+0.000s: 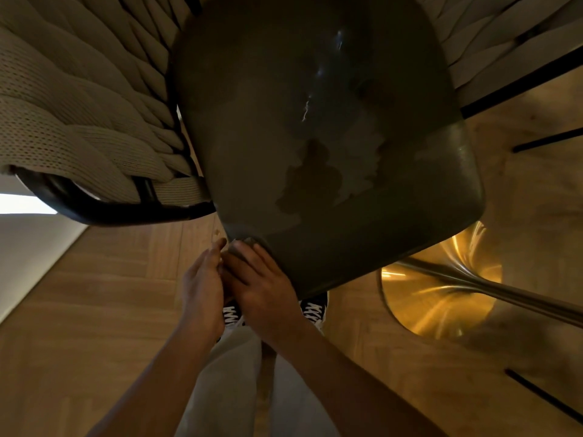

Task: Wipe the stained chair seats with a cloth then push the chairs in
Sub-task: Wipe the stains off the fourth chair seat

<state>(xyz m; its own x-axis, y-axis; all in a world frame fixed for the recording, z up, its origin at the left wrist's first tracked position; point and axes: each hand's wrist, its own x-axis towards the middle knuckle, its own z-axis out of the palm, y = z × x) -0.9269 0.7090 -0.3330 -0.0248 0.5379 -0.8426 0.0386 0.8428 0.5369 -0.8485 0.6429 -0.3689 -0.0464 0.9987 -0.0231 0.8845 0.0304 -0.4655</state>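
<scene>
A dark, smooth chair seat (284,121) fills the middle of the view. It carries a large darker wet-looking stain (315,181) and some pale streaks higher up. My right hand (262,291) lies flat on the seat's near left corner, pressing on a small greyish cloth (241,247) that only peeks out at my fingertips. My left hand (203,288) is cupped right beside it, just off the seat's edge, touching the right hand, with nothing visible in it. A few pale crumbs (217,232) show by that corner.
The chair's woven beige back and arm (79,105) on a black frame (110,212) wraps the left side; more weave shows top right. A brass table base (441,294) with its stem stands right of the seat. My shoes (314,310) stand on the wooden floor (110,294).
</scene>
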